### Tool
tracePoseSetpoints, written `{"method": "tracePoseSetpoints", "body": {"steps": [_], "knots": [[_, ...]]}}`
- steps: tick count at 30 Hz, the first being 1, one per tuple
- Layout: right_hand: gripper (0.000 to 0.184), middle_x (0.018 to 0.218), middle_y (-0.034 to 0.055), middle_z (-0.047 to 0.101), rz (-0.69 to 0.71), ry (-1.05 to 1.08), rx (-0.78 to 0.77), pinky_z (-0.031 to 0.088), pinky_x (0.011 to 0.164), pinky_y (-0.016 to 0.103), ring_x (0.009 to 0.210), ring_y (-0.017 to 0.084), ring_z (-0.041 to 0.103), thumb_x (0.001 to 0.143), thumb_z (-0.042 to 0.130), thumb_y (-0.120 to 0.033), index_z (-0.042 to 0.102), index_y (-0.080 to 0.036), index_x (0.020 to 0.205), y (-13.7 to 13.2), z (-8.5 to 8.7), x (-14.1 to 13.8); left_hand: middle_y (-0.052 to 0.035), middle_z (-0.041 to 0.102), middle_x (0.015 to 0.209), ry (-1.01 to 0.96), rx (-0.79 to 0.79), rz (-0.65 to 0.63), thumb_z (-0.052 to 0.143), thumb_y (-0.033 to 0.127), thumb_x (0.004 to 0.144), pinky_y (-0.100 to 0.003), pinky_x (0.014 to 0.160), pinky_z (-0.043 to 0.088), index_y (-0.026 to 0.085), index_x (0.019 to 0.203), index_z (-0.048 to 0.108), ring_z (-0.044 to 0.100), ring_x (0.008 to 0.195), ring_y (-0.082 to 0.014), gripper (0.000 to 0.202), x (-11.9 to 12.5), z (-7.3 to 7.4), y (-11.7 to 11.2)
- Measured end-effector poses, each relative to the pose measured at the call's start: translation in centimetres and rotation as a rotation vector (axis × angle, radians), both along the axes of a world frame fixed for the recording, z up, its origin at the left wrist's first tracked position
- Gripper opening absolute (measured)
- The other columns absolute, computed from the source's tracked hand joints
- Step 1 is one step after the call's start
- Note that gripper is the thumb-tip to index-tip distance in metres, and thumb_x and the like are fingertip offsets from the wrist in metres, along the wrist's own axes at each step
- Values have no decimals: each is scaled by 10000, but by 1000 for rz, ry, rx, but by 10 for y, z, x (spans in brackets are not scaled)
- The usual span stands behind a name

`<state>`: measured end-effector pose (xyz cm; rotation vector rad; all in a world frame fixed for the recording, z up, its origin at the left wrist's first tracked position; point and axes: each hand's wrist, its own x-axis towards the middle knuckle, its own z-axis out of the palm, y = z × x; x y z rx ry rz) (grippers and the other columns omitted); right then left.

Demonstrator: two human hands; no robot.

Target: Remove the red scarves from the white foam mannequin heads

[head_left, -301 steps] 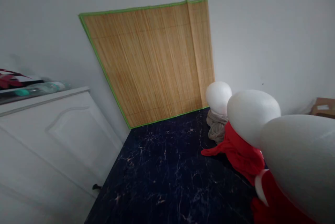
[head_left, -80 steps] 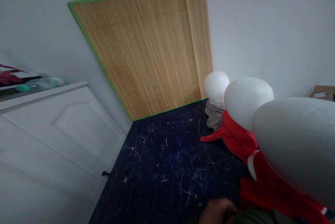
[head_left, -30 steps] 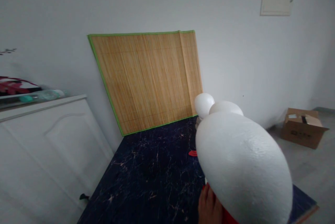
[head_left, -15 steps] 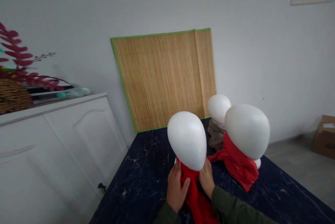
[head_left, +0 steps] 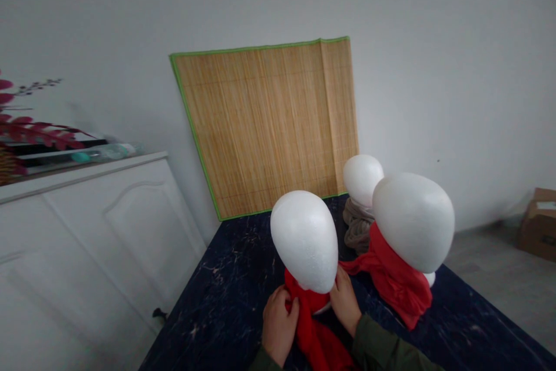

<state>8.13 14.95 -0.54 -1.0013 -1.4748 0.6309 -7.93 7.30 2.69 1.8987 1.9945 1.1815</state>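
A white foam mannequin head stands on the dark marbled table, with a red scarf wrapped around its neck. My left hand grips the scarf on the left side of the neck. My right hand holds the scarf on the right side, just under the foam head. Both sleeves are dark green.
Two more foam heads stand to the right: a near one with a red scarf and a far one with a taupe scarf. A bamboo mat leans on the wall. A white cabinet flanks the left; a cardboard box sits on the floor.
The view pulled back from the foam head, so both my hands came into sight at its neck. In the last half second my hands shifted slightly on the red scarf.
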Motion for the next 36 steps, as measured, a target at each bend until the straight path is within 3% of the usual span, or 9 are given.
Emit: {"method": "tracePoseSetpoints", "body": {"steps": [3, 9, 15, 18, 20, 24, 26, 31, 36], "knots": [[383, 1054, 120, 613, 31, 6, -30, 433, 899, 390, 994, 267, 546, 716, 447, -183, 625, -129, 1050, 3, 6, 6, -59, 615, 778, -63, -27, 12, 433, 256, 785, -374, 755, 420, 198, 698, 562, 568, 770, -225, 166, -5, 2, 0], [451, 1080, 103, 610, 29, 29, -54, 407, 943, 374, 1018, 239, 547, 658, 405, -109, 627, -130, 1050, 5, 8, 9, -27, 617, 673, -773, 34, 232, 432, 287, 757, -327, 664, 455, 189, 742, 550, 586, 648, -187, 155, -30, -2, 12], [591, 1103, 102, 601, -42, 16, -81, 369, 991, 343, 1058, 196, 535, 564, 342, -12, 600, -99, 1088, 11, 1, 17, -42, 595, 689, -929, 102, 406, 369, 272, 757, -349, 604, 514, 167, 846, 459, 605, 569, -167, 165, -69, -7, 30], [600, 1097, 109, 602, -84, -1, -115, 379, 985, 361, 1051, 205, 541, 548, 343, -7, 597, -94, 1084, 14, -2, 19, -75, 601, 936, -855, 183, 400, 455, 312, 745, -372, 773, 505, 185, 946, 475, 614, 877, -203, 239, -65, -3, 27], [599, 1098, 127, 597, -100, -15, -124, 382, 982, 378, 1050, 217, 541, 547, 341, -10, 588, -73, 1089, 14, -4, 20, -74, 579, 1057, -673, 211, 300, 542, 334, 718, -380, 924, 432, 194, 927, 540, 542, 1044, -223, 252, -53, 2, 21], [591, 1093, 130, 598, -101, -20, -134, 383, 980, 381, 1043, 222, 543, 551, 346, -15, 589, -71, 1086, 14, -4, 19, -66, 635, 955, -50, 87, -85, 439, 304, 820, -365, 919, 430, 195, 894, 614, 579, 945, -207, 218, -25, 10, 11], [600, 1093, 114, 602, -82, -29, -116, 377, 984, 381, 1047, 217, 540, 547, 342, -12, 595, -88, 1086, 13, -1, 20, -57, 651, 923, 40, 35, -169, 405, 278, 841, -342, 871, 456, 203, 909, 624, 596, 895, -193, 242, -17, 12, 10], [668, 1123, 95, 595, 53, -332, 15, 367, 971, 376, 1052, 224, 525, 573, 304, 29, 565, -109, 1172, 10, 11, 32, -81, 628, 961, 302, -95, -91, 361, 280, 861, -309, 877, 430, 176, 922, 629, 581, 915, -184, 293, -20, 19, 9], [628, 1075, 134, 610, -28, -719, -54, 416, 869, 372, 979, 280, 547, 640, 309, 70, 538, -80, 1205, 10, 17, 43, -141, 632, 883, 427, -199, 48, 345, 403, 855, -411, 863, 408, 135, 817, 662, 581, 877, -266, 417, -24, 25, 13]]}}
